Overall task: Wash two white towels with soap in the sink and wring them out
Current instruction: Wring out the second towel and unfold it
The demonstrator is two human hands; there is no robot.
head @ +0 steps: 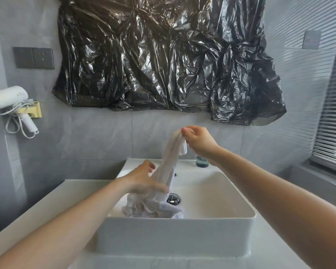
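Left hand (144, 178) motion-blurred, low centre of frame; fingertips smear into the white towel (168, 166), so grip can't be told. Towel's lower end and the bunched cloth (144, 207) in the sink (211, 199) merge; can't tell one towel from two. Near sink wall hides the bottom of that heap. Drain (173, 198) partly covered by cloth. Faucet (175, 174) mostly behind the towel, only a chrome bit shows. Right wrist hides the top of the small blue bottle (202, 163), centre right. Hair dryer (7, 98) cut by left edge. Window blinds (330, 113) cut by right edge. Both forearms run out at the bottom corners.
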